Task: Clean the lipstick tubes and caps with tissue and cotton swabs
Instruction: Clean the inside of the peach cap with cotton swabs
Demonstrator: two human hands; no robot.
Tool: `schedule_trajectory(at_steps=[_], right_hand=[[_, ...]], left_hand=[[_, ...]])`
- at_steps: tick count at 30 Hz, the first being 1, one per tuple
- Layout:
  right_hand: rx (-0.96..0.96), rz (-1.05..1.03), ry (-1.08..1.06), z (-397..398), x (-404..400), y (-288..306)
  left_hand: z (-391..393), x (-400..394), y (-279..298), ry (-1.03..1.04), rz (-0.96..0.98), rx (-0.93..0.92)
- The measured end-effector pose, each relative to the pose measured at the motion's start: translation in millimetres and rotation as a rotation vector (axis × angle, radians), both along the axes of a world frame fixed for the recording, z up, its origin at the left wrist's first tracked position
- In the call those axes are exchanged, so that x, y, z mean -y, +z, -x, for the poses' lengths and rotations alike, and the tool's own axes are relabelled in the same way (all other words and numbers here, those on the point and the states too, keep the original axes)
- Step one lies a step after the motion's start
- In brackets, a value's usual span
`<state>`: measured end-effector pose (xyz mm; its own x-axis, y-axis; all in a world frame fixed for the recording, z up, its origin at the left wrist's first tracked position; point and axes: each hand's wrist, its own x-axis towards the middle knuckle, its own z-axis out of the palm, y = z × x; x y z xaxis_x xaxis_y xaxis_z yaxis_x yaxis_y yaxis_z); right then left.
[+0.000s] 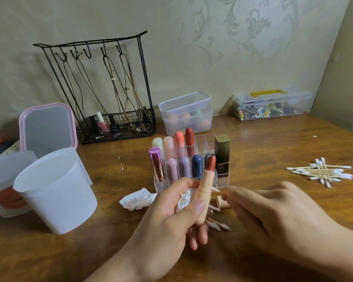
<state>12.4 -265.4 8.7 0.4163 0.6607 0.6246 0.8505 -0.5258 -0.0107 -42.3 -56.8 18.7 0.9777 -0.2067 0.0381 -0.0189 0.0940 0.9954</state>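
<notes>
your left fingers (198,208) grip the open lipstick tube (204,192) upright, tissue (184,198) bunched in the palm.
right hand (273,208) seems to pinch a swab, blurred; the bullet is soft, so hold the smooth, light barrel.

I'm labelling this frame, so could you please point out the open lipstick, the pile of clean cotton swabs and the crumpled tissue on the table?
open lipstick (211,163): head view, red bullet.
clean cotton swabs (322,172): head view, pile's middle.
crumpled tissue (137,199): head view, centre.
</notes>
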Motion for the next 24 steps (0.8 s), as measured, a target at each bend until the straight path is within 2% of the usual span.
schedule_trajectory(at_steps=[3,8,19,24], right_hand=[[-0.015,-0.087,-0.012,0.7,1.3,3.6],[0.013,-0.054,-0.010,1.5,-2.7,0.5],[0.018,-0.046,-0.006,2.2,-1.6,3.8],[0.022,-0.042,-0.019,1.9,-1.3,2.9]], left_hand=[[-0.6,-0.1,3.2,0.013,0.215,-0.102],[1.2,1.7,3.1,-0.096,0.327,-0.179],[0.4,2.7,1.1,-0.092,0.277,-0.219],[1.7,3.7,3.9,-0.059,0.140,-0.172]])
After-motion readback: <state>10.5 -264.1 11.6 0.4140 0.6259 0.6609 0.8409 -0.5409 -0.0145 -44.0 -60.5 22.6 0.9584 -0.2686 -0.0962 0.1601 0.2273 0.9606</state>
